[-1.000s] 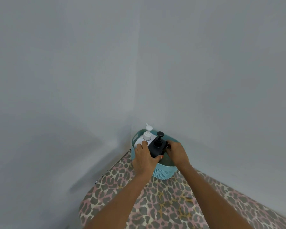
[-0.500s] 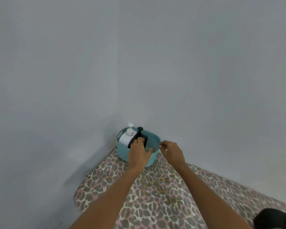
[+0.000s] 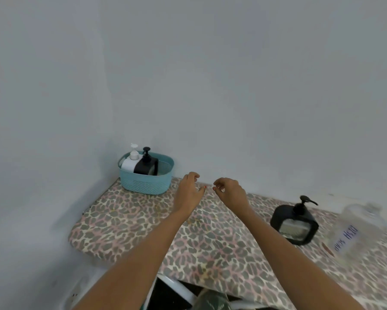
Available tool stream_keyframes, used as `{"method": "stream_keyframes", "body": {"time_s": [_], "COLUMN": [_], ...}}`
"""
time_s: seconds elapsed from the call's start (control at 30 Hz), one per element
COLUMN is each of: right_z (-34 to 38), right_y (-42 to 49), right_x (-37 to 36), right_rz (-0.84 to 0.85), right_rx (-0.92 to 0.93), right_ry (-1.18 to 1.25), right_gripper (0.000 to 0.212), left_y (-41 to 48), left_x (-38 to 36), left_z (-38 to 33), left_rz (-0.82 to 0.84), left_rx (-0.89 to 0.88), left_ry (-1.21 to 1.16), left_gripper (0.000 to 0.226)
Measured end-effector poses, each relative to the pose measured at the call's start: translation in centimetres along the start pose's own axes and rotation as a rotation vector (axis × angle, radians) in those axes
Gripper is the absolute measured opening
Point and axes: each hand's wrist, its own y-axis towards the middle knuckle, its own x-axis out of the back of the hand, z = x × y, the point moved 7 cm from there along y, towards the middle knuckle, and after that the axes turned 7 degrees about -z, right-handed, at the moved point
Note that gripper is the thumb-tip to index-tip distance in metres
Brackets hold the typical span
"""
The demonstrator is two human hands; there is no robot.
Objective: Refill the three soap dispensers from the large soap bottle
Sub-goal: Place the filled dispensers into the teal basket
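Both hands were free at inspection: my left hand (image 3: 188, 191) and right hand (image 3: 231, 191) hung over the table (image 3: 125, 222), close together, fingers loosely curled and holding nothing. The basket (image 3: 146, 183) stood in the corner to the left of my left hand. The white dispenser (image 3: 130, 163) and a black dispenser (image 3: 144, 167) stood upright inside it, side by side. The third dispenser (image 3: 296, 222) stood upright on the table, well to the right of my right hand and nearer me, spout pointing right. The bottle (image 3: 362, 229) was beyond it at the right edge. I judged the right hand nearer to both, so the next reach would fall to it. The bottle was blurred; whether it stood or lay, its cap and its level could not be determined. The basket wall hid the lower part of the two dispensers inside.
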Motion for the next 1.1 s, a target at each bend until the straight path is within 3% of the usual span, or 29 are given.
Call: {"method": "stream_keyframes", "body": {"time_s": [0.27, 0.77, 0.9, 1.1], "right_z": [-5.2, -18.9, -20.8, -23.3], "right_y": [-4.9, -10.9, -10.7, -9.7], "right_x": [4.0, 13.0, 13.3, 11.0], "right_rz": [-0.006, -0.260, -0.263, -0.107], "right_rx": [-0.068, -0.411, -0.421, -0.459], "right_ry": [-0.050, 0.015, 0.036, 0.047], "right_gripper": [0.026, 0.026, 0.037, 0.066], "left_y": [-3.3, -6.7, -6.7, -6.3], "left_x": [-4.7, -16.7, -19.2, -22.1], "left_z": [-3.5, -10.8, -11.6, -11.8], "left_rz": [0.115, 0.398, 0.449, 0.513], "left_rx": [-0.038, -0.128, -0.136, -0.153], "left_ry": [-0.094, -0.147, -0.141, -0.100], "left_gripper": [0.036, 0.043, 0.045, 0.052]}}
